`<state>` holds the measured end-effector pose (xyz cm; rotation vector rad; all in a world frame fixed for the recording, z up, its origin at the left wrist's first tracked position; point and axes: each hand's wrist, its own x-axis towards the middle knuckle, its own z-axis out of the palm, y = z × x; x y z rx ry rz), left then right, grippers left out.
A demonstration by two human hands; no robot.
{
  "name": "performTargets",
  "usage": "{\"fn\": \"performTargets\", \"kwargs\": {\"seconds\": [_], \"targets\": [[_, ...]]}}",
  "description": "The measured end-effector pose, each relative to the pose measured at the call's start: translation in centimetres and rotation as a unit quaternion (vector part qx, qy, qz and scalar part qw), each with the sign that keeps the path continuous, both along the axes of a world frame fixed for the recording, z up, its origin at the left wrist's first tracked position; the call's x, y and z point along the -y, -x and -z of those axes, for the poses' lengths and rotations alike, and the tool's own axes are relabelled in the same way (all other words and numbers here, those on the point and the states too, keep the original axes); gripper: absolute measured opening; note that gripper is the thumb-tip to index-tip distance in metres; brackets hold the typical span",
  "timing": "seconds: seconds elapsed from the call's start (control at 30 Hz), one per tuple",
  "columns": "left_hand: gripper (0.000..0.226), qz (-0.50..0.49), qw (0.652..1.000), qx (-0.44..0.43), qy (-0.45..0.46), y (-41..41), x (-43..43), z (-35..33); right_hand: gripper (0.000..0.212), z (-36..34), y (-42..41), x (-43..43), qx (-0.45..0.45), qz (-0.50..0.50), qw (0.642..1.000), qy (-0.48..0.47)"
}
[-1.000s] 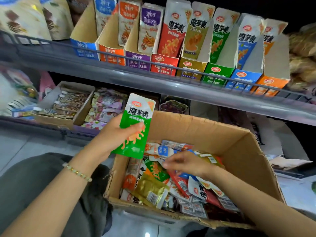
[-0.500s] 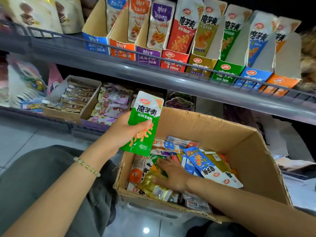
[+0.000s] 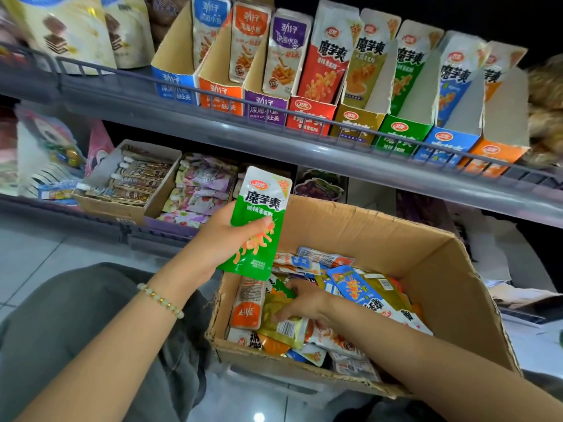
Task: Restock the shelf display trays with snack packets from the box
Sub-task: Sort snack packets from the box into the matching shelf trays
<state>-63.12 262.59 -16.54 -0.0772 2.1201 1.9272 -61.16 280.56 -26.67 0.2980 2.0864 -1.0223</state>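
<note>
My left hand (image 3: pixel 225 239) pinches the green packet (image 3: pixel 259 226) upright, thumb across its face. The matching green tray (image 3: pixel 399 135) sits up and to the right — left is nearer. My right hand (image 3: pixel 304 303) digs in the box (image 3: pixel 365 233); I can't tell its grip.

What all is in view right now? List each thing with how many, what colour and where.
Upper shelf: one, grey, across the top.
Lower shelf: one, grey, at left.
Trays: eight, blue, orange, purple, red, yellow, green, blue, orange, on the upper shelf.
Bags: two, cream, upper shelf, far left.
Carton: one, brown, lower shelf, holding brownish packets.
Pink packets: many, pink and purple, right of the carton.
Box: one, brown, below the upper shelf.
Packets: many, mixed colours, loose in the box.
Green packet: one, upright over the box's left edge.
Bracelet: one, pale beads, left wrist.
Left hand: holds the green packet.
Right hand: in the box, touching a yellow packet.
</note>
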Motion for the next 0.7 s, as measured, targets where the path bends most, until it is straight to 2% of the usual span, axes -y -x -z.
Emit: {"fn": "performTargets", "kwargs": {"seconds": [0.13, 0.27, 0.37, 0.4, 0.47, 0.5, 0.53, 0.63, 0.7], "targets": [[0.011, -0.012, 1.0, 0.009, -0.014, 0.1, -0.1, 0.1, 0.057, 0.0, -0.6, -1.3, 0.0, 0.048, 0.998, 0.043], [0.013, -0.021, 0.999, 0.016, -0.018, 0.3, -0.4, 0.1, 0.05, -1.8, -1.0, -3.6, 0.005, 0.088, 0.99, 0.108], [0.014, -0.024, 0.999, 0.02, -0.021, 0.3, -0.5, 0.1, 0.032, -2.7, -1.4, -6.1, -0.008, 0.144, 0.98, 0.134], [0.015, -0.023, 0.999, 0.018, -0.021, 0.3, -0.5, 0.1, 0.03, -2.9, -1.5, -7.0, -0.018, 0.171, 0.975, 0.137], [0.017, -0.022, 0.999, 0.012, -0.025, 0.2, -0.6, 0.0, 0.045, -3.5, -1.9, -8.4, -0.042, 0.223, 0.963, 0.149], [0.017, -0.021, 0.999, 0.007, -0.026, 0.2, -0.8, -0.1, 0.053, -4.0, -2.0, -9.2, -0.062, 0.24, 0.955, 0.162], [0.017, -0.02, 0.999, 0.003, -0.028, 0.1, -1.0, 0.0, 0.051, -4.6, -2.0, -9.8, -0.091, 0.26, 0.944, 0.182], [0.016, -0.011, 0.999, -0.023, -0.031, -0.3, -2.6, -0.1, 0.014, -7.1, -1.6, -10.6, -0.191, 0.326, 0.888, 0.262], [0.016, -0.008, 0.998, -0.045, -0.044, -0.5, -4.2, -0.3, 0.012, -8.7, -1.3, -9.9, -0.231, 0.336, 0.859, 0.309]]}}
